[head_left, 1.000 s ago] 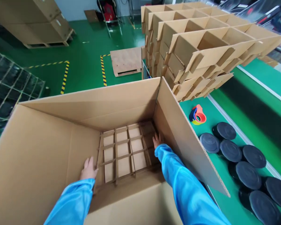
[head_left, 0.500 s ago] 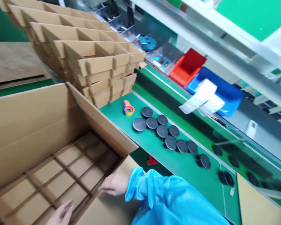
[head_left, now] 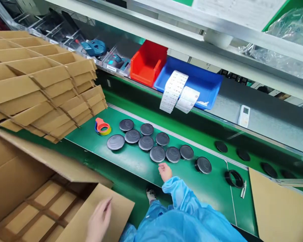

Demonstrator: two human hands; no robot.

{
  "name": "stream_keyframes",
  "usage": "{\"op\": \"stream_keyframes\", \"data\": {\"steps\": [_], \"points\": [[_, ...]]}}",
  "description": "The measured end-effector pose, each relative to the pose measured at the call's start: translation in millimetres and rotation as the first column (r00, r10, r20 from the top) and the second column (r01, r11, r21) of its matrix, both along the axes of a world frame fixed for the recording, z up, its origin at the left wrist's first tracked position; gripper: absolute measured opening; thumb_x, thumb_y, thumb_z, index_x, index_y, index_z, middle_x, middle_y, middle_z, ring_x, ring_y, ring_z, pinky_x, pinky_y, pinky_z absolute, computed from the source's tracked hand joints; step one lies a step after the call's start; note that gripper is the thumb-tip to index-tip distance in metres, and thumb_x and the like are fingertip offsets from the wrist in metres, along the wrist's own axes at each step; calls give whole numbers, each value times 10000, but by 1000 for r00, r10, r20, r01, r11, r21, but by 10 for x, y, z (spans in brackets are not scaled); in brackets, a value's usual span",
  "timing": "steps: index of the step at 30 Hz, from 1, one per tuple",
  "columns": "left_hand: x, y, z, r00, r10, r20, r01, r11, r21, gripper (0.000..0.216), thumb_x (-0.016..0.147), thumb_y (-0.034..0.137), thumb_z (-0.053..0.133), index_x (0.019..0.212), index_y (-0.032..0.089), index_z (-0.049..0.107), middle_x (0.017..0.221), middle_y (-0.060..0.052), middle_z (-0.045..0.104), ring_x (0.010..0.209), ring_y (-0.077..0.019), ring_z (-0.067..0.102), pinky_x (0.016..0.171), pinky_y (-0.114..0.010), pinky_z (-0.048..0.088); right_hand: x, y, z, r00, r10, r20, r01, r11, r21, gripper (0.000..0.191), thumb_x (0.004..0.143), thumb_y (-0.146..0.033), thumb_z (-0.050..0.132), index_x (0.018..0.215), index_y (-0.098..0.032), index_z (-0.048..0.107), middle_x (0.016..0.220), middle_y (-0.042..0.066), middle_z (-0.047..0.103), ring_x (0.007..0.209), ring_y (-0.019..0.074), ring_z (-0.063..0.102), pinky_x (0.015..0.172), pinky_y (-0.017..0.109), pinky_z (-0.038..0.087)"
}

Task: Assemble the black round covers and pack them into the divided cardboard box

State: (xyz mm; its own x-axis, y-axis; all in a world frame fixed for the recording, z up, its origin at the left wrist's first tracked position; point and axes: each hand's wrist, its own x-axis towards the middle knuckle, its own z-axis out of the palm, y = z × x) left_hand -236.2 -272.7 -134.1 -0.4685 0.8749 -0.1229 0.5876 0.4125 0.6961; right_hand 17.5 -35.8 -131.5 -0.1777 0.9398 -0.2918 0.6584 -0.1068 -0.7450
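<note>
My right hand [head_left: 165,171] reaches over the green bench [head_left: 131,161], fingers loosely curled and holding nothing, just short of several black round discs [head_left: 157,153] lying in a cluster. My left hand [head_left: 99,220] rests flat with fingers extended on the near flap of a large open cardboard box [head_left: 20,174]. Inside the box sits a cardboard grid divider [head_left: 40,208] with empty cells. Both sleeves are blue.
A stack of cardboard dividers [head_left: 40,84] stands at the left. An orange tape dispenser [head_left: 102,126] lies near the discs. A red bin [head_left: 147,64], a blue bin [head_left: 197,84] with label rolls, and a white remote [head_left: 243,116] sit behind. A cardboard sheet [head_left: 280,205] is at right.
The view has swung right from the box to the bench. My right hand left the box's inside and moved out toward the discs. My left hand moved onto the box's near flap.
</note>
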Motion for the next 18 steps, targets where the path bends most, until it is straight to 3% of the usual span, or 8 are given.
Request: {"op": "stream_keyframes", "data": {"steps": [2,4,6,8,10,12,15,18], "points": [[405,702,95,971,-230,-70,232,972,20,404,915,331,397,1240,219,608,1303,-114,627,1227,-268,582,1083,-417,461,413,256,57,999,15,47,-19,994,105,485,807,-245,562,1274,-116,568,1248,183,599,1201,288,548,1048,457,429],[807,1433,226,879,-424,-217,424,904,-48,491,870,235,500,1357,198,539,1418,-144,538,1354,-291,459,1149,-458,368,680,527,112,975,82,207,-127,967,219,773,726,-255,684,1450,-169,426,1501,183,390,1412,327,312,1175,519,217],[1147,2085,344,773,-535,-340,494,845,-207,773,744,167,687,1465,249,420,1569,-162,342,1466,-360,257,1173,-571,264,781,778,137,883,182,434,-308,920,242,1048,645,-303,792,1545,-202,265,1600,193,209,1472,362,172,1180,591,63],[1380,2570,405,708,-604,-365,504,795,-339,1023,629,188,826,1514,278,320,1628,-196,168,1496,-400,123,1168,-661,137,770,955,119,753,300,586,-465,872,151,1201,588,-379,850,1569,-201,180,1615,221,142,1483,382,136,1155,629,-22],[1518,2853,390,690,-636,-346,494,763,-417,1158,548,234,896,1528,253,281,1628,-242,98,1495,-431,60,1156,-692,47,742,1035,61,649,389,654,-559,827,63,1222,576,-416,856,1569,-202,178,1607,233,161,1481,382,157,1150,619,-34],[1610,2969,311,695,-643,-322,504,755,-420,1131,555,257,898,1518,214,306,1616,-274,99,1488,-454,58,1152,-693,15,770,1048,-27,588,395,706,-597,801,49,1178,588,-395,840,1563,-208,205,1599,231,184,1473,378,187,1157,584,0],[1747,3006,164,743,-604,-290,529,794,-298,827,712,257,797,1455,238,433,1610,-238,181,1477,-445,136,1160,-677,59,906,1076,-181,545,322,774,-620,777,113,1103,594,-370,804,1541,-195,266,1567,249,234,1449,401,241,1147,567,59],[1841,3028,116,833,-482,-271,430,873,-231,491,850,266,654,1331,330,575,1549,-150,361,1434,-395,278,1161,-634,132,1024,1180,-299,515,308,800,-675,721,158,1034,586,-413,757,1503,-177,343,1453,268,387,1338,429,410,1124,604,101]]}}
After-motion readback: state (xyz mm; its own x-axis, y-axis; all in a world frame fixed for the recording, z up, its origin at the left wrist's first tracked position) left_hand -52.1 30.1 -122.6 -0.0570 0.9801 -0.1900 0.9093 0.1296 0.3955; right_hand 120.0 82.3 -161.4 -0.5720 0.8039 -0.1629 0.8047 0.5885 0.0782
